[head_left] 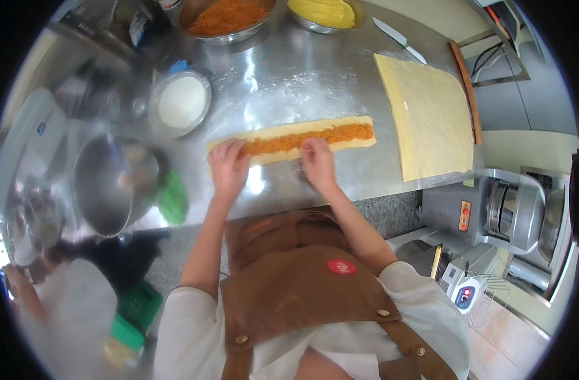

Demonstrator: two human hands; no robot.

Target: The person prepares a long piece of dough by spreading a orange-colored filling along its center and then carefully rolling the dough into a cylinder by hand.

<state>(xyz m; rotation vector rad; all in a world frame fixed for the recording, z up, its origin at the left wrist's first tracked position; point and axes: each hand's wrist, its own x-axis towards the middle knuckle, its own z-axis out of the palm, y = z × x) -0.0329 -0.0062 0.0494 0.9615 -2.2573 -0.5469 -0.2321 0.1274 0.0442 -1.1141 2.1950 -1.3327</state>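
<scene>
A long flat strip of pale dough [353,121] lies across the steel worktop, with a band of orange shredded filling [284,141] along its middle. My left hand [227,164] rests over the strip's left end, its thumb apart from the curled fingers and its fingertips at the filling. Near the middle of the strip, my right hand [319,164] has its fingers bent inward and touches the near side of the filling. Whether either hand grips dough or filling is hidden by the fingers. To the right lies a large folded dough sheet [434,116].
Steel bowls of orange filling [227,16] and yellow filling [322,12] stand at the back, near a knife [398,39]. On the left are a bowl of white powder [182,102], a large steel bowl [116,185] and a green cloth [174,197]. Another person's sleeve [75,308] shows lower left.
</scene>
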